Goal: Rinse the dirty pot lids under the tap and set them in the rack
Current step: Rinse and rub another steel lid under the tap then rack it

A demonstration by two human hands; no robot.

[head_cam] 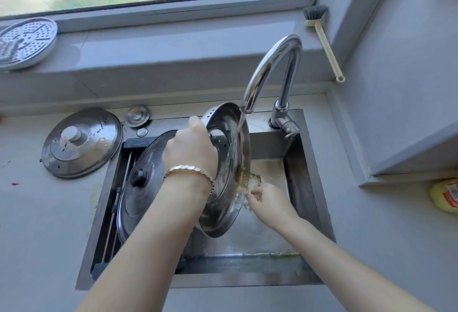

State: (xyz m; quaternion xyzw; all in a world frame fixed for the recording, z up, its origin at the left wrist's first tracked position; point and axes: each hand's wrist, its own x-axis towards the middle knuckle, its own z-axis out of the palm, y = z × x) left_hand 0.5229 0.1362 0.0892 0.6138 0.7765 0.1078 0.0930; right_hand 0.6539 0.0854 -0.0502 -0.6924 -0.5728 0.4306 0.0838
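My left hand grips a steel pot lid on edge over the sink, its underside turned right under the tap. Water runs from the spout down the lid's face and splashes brown at the lower rim. My right hand touches the wet lower edge of that lid, fingers spread in the splash. A second steel lid with a black knob leans in the rack at the sink's left side. A third lid with a white knob lies flat on the counter to the left.
The steel sink has a stained bottom. A small drain cover lies behind the rack. A perforated steamer plate rests on the window ledge, a dish brush leans in the right corner, and a yellow bottle sits at far right.
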